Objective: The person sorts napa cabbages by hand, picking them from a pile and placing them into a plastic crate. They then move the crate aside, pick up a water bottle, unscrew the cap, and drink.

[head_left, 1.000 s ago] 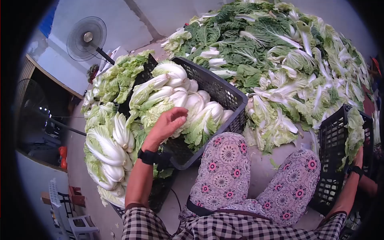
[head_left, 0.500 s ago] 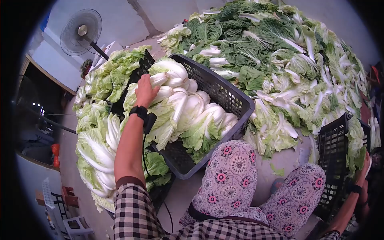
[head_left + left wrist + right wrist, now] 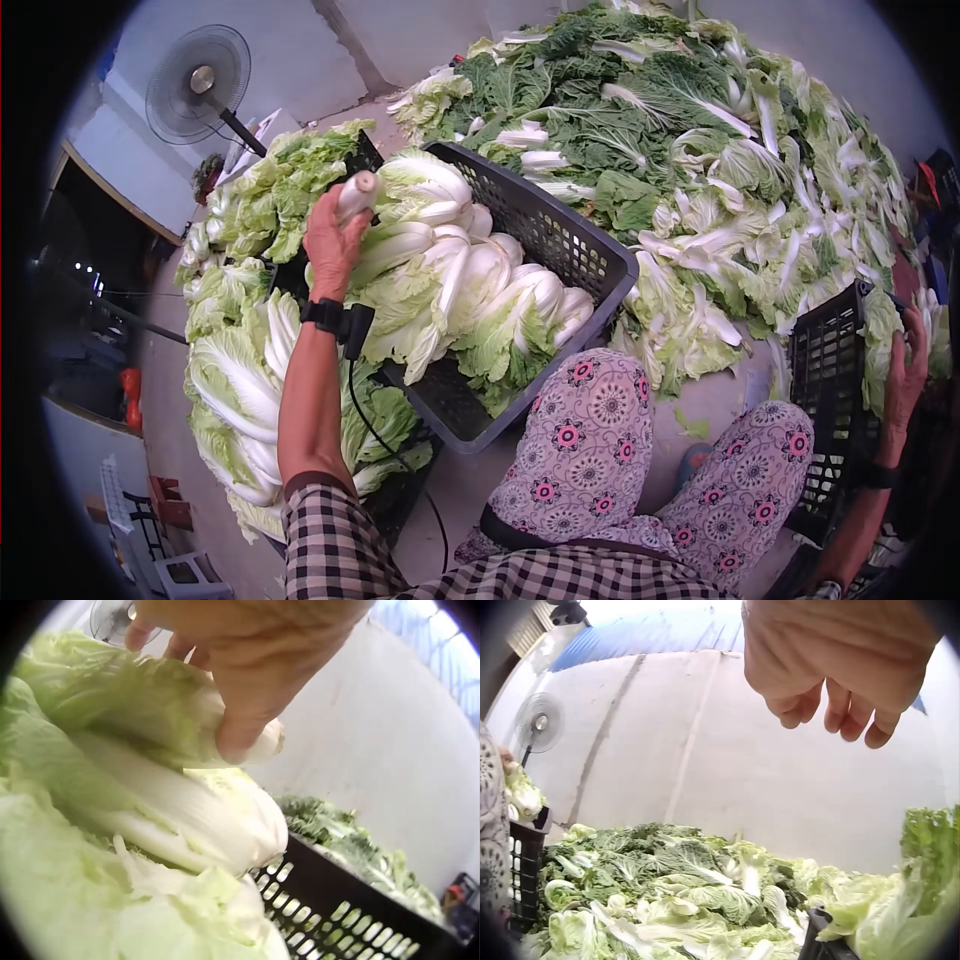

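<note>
My left hand (image 3: 332, 248) grips a Chinese cabbage (image 3: 357, 193) near its stem end, over the left part of the black crate (image 3: 590, 245). In the left wrist view the thumb presses on the white base of that cabbage (image 3: 157, 712), and its leaves spread to the left above other heads. Several trimmed Chinese cabbages (image 3: 490, 265) fill the crate beside the hand. At far right, my right hand (image 3: 905, 375) is raised with loosely bent fingers and holds nothing. It is beside a second black crate (image 3: 825, 390), which has cabbage leaves (image 3: 880, 340) over its rim.
A big heap of loose cabbage leaves (image 3: 640, 150) lies behind the crates. More cabbage heads (image 3: 240, 390) are stacked at left. A fan (image 3: 200, 85) stands at the back left. A cable (image 3: 435, 520) hangs from the left wrist, and a plastic stool (image 3: 190, 572) stands lower left.
My left hand moved left and away across the crate, took hold of a cabbage and lifted it, base turned up. My right hand rose from low beside the right crate to its rim.
</note>
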{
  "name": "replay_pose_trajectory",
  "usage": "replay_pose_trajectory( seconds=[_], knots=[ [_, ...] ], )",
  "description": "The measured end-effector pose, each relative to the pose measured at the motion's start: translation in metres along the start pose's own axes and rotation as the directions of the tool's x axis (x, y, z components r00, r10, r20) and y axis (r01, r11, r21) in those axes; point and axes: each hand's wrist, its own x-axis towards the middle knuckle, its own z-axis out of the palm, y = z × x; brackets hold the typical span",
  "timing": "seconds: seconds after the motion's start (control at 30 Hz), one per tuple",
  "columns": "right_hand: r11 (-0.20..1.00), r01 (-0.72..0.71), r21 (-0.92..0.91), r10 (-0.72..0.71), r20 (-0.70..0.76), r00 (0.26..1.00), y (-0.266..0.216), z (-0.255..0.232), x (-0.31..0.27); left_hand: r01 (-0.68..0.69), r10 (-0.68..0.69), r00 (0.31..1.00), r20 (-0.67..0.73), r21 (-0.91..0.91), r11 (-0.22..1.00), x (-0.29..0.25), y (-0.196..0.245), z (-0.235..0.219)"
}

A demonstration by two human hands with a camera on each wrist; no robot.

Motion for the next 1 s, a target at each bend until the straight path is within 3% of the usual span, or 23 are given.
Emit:
replay_pose_trajectory(
  seconds=[0.03,0.07,0.17,0.2,0.3,0.43,0.47,0.5,0.57,0.6,0.63,0.67,0.7,0.73,0.8,0.87,0.9,0.97,1.0],
  knots=[
    [0.996,0.062,-0.066,-0.059,0.054,0.997,-0.021,0.009,0.003,-0.038,0.022,0.997,-0.075,-0.208,0.977,-0.002,0.001,-0.014],
    [0.992,0.087,-0.092,-0.079,0.085,0.993,-0.039,0.016,0.005,0.027,-0.081,0.991,-0.108,-0.427,0.904,-0.007,0.019,-0.030],
    [0.998,0.066,0.011,-0.067,0.127,0.990,-0.087,0.034,0.008,0.107,-0.192,0.979,-0.067,-0.633,0.767,-0.017,0.069,-0.080],
    [0.996,0.070,0.063,-0.078,0.134,0.988,-0.106,0.036,0.008,0.063,-0.181,0.980,-0.078,-0.748,0.661,-0.022,0.082,-0.088],
    [0.970,0.085,0.230,-0.122,0.151,0.981,-0.160,0.037,0.009,0.118,-0.213,0.977,0.030,-0.904,0.411,-0.037,0.135,-0.103],
    [0.864,0.089,0.496,-0.193,0.162,0.968,-0.212,0.032,0.003,0.251,-0.019,0.966,0.257,-0.922,0.296,-0.068,0.206,-0.087],
    [0.827,0.099,0.553,-0.231,0.173,0.958,-0.222,0.034,-0.002,0.282,0.109,0.941,0.321,-0.919,0.276,-0.077,0.236,-0.082],
    [0.777,0.115,0.619,-0.282,0.179,0.943,-0.230,0.039,-0.003,0.320,0.114,0.924,0.365,-0.902,0.290,-0.089,0.260,-0.073],
    [0.697,-0.006,0.717,-0.327,0.326,0.887,-0.247,0.048,-0.020,0.380,0.267,0.842,0.468,-0.867,0.323,-0.107,0.311,-0.058],
    [0.706,-0.186,0.683,-0.279,0.510,0.813,-0.252,0.046,-0.030,0.332,0.390,0.803,0.451,-0.881,0.337,-0.114,0.333,-0.052],
    [0.628,-0.311,0.713,-0.191,0.529,0.827,-0.253,0.048,-0.038,0.200,0.464,0.807,0.365,-0.908,0.368,-0.124,0.348,-0.052],
    [0.537,-0.423,0.730,-0.100,0.553,0.827,-0.250,0.050,-0.042,0.185,0.484,0.817,0.314,-0.938,0.295,-0.129,0.357,-0.050],
    [0.511,-0.360,0.781,-0.096,0.467,0.879,-0.237,0.053,-0.045,0.169,0.506,0.823,0.257,-0.962,0.214,-0.130,0.361,-0.048],
    [0.515,-0.388,0.764,-0.054,0.481,0.875,-0.231,0.044,-0.044,-0.005,0.491,0.858,0.150,-0.954,0.300,-0.129,0.359,-0.046],
    [0.354,-0.344,0.870,0.026,0.359,0.933,-0.201,0.033,-0.047,-0.308,0.495,0.867,-0.053,-0.839,0.448,-0.130,0.347,-0.036],
    [0.333,-0.366,0.869,0.114,0.349,0.930,-0.120,0.021,-0.032,-0.226,0.478,0.871,0.112,-0.773,0.593,-0.122,0.317,-0.037],
    [0.326,-0.296,0.898,0.186,0.246,0.951,-0.112,0.008,-0.027,-0.180,0.459,0.866,0.198,-0.732,0.657,-0.118,0.297,-0.039],
    [0.209,-0.376,0.903,0.258,0.320,0.912,-0.060,-0.020,-0.014,-0.228,0.428,0.870,0.245,-0.571,0.789,-0.108,0.245,-0.034],
    [0.204,-0.371,0.906,0.300,0.303,0.905,-0.030,-0.028,-0.011,-0.315,0.436,0.870,0.233,-0.418,0.852,-0.104,0.216,-0.033]
  ],
)
